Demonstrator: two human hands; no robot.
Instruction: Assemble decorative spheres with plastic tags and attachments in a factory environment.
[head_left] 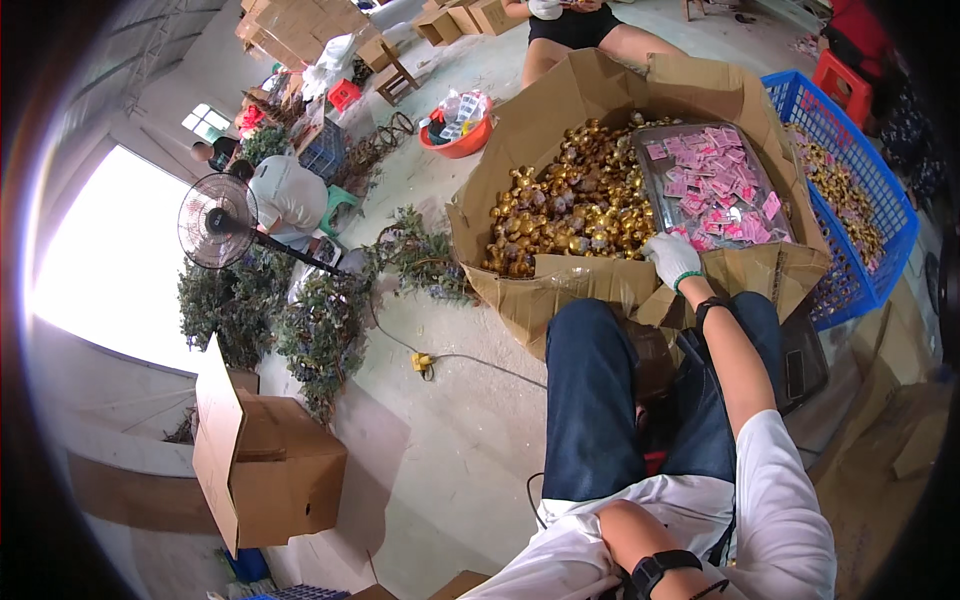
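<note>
My right hand (674,260), in a white glove with a green cuff, reaches to the near inner side of a large open cardboard box (600,285). Its fingers are bent together between gold pieces and a tray corner; what they hold, if anything, is too small to tell. Shiny gold round pieces (570,200) fill the box's left part. On the right, a grey tray (655,185) carries many small pink printed cards (715,180). My left forearm, wearing a black wristwatch (665,570), bends across my lap, and its hand lies outside the picture.
A blue plastic crate (870,290) with more pieces stands right of the box. Left are a black fan (220,222), leafy bundles (325,330), an open carton (290,470) and a yellow socket (422,362) on a cable. An orange basin (458,147) and other people are farther off.
</note>
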